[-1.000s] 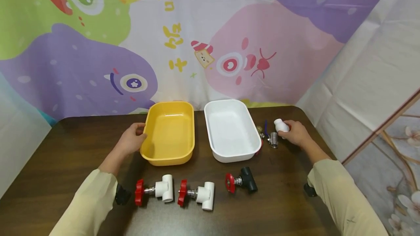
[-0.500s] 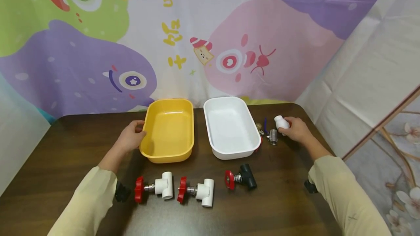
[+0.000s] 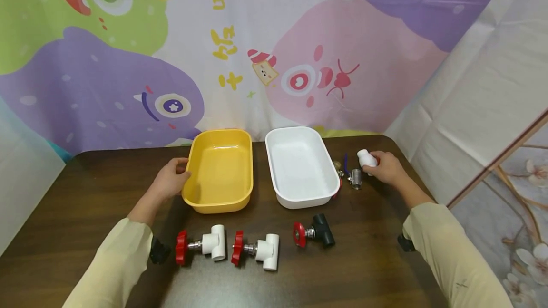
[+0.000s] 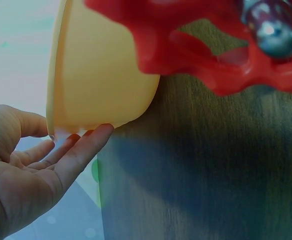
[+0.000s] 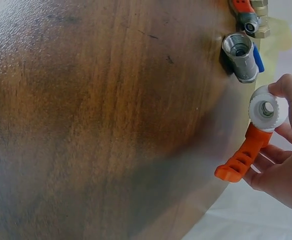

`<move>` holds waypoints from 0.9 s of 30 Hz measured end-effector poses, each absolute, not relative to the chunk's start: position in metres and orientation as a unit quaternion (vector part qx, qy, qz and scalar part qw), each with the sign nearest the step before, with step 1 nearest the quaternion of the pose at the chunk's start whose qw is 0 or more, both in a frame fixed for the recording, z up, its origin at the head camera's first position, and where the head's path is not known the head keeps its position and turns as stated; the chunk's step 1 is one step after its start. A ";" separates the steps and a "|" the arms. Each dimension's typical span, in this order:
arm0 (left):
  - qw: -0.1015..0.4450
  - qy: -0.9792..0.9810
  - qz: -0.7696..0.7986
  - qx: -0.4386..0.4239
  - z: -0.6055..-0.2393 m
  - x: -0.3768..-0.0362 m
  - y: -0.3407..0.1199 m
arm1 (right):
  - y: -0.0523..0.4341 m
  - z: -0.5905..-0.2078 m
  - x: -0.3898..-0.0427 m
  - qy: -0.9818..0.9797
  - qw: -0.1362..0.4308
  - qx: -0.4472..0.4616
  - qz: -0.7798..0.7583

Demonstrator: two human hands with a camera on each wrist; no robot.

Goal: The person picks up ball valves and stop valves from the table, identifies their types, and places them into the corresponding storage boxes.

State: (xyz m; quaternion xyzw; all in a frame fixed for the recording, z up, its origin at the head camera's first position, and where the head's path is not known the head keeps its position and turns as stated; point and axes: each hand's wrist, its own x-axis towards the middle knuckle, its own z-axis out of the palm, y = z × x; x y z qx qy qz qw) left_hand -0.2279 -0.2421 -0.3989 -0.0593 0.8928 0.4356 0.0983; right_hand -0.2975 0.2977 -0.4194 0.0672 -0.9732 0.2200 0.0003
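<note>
A person's right hand (image 3: pixel 385 169) pinches a white plastic ball valve (image 3: pixel 366 158) between thumb and fingers near the table's far right corner; whether it touches the table (image 3: pixel 376 260) cannot be told. The valve looks light, stiff and smooth, perhaps a little slippery; its rounded body seems the best hold, since the orange lever handle (image 5: pixel 242 159) (pointing away from the body) may swivel. The left hand (image 3: pixel 169 178) pinches the left rim of a yellow tray (image 3: pixel 220 170), fingers against its outer wall. Just beside the white valve lies a steel ball valve (image 3: pixel 356 178); beyond it, a brass valve (image 5: pixel 261 27) partly hides behind a white tray (image 3: pixel 301 165), crowding that side. Nearer lie two white tee valves (image 3: pixel 212 244) and a black tee valve (image 3: pixel 322 231), all with red handwheels.
</note>
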 end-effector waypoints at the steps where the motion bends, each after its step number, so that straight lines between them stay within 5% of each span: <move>1: 0.098 0.893 0.436 -0.060 -0.399 -0.228 -0.242 | 0.298 -0.419 -0.298 -0.973 0.001 0.068 0.219; 27: 0.099 0.881 0.460 -0.056 -0.400 -0.227 -0.242 | 0.293 -0.407 -0.300 -0.974 0.022 0.087 0.209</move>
